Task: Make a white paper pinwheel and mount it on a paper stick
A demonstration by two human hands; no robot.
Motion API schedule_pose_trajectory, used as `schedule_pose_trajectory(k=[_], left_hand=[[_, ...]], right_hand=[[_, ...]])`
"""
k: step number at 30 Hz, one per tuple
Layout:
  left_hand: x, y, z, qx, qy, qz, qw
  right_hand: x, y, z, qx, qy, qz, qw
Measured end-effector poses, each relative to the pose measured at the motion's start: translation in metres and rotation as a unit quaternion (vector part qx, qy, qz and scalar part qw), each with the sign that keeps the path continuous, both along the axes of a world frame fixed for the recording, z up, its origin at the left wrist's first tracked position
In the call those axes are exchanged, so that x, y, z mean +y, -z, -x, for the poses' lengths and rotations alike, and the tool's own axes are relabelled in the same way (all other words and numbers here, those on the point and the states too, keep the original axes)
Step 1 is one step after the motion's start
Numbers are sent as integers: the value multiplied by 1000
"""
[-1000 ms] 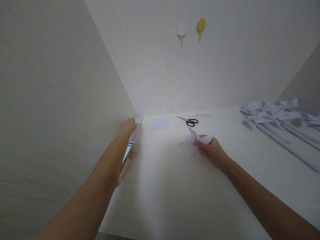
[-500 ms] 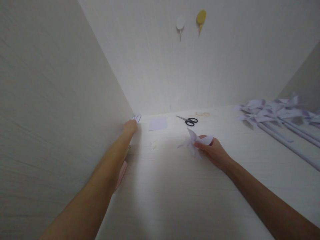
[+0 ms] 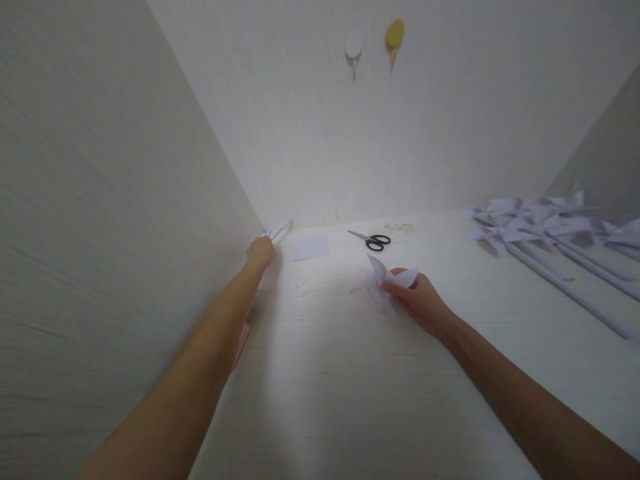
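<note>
A pale lilac paper pinwheel [image 3: 379, 272] is pinched at its centre between the thumb and fingers of my right hand [image 3: 420, 298], its blades spread above the surface. By the left wall, my left hand [image 3: 261, 251] is closed on a thin pale paper stick [image 3: 284, 229] whose end angles up past the fingers. Other pale sticks seem to lie under that hand, mostly hidden. A flat square of lilac paper [image 3: 311, 247] lies to the right of my left hand. Black-handled scissors [image 3: 373, 240] rest beyond the pinwheel, with their blades pointing left.
Several finished pinwheels on paper sticks [image 3: 530, 223] are heaped at the right. Small pale scraps [image 3: 301, 287] lie mid-table, and more bits [image 3: 400, 227] sit near the back wall. A pink item [image 3: 241, 347] is partly behind my left forearm. White and yellow hooks [image 3: 395, 33] hang on the wall.
A stick at my left hand has tilted up and to the right, away from the others. My right hand still holds the pinwheel; the whole view has shifted slightly.
</note>
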State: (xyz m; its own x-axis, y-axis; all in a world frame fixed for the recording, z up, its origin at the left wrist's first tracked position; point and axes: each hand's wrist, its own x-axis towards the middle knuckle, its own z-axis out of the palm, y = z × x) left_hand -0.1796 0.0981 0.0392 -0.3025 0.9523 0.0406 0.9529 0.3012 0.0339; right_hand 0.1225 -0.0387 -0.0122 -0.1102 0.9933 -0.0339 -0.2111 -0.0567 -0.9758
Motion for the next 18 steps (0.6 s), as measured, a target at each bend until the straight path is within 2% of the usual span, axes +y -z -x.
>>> schedule_pose_trajectory(k=[6,10,14,18], left_hand=[[5,-11,-23,-123,7,-85,989],[3,-15,-53,-256,24,-116,959],[-8,-14,-87,-418,6,-103,903],[-29,-15,-113,-567,4,-75,820]], right_hand=[[3,2,0,61,17,9,998],[2,-3,0,114,22,24,993],[2,-8,0,167,37,43,984],[2,-9,0,204,48,57,976]])
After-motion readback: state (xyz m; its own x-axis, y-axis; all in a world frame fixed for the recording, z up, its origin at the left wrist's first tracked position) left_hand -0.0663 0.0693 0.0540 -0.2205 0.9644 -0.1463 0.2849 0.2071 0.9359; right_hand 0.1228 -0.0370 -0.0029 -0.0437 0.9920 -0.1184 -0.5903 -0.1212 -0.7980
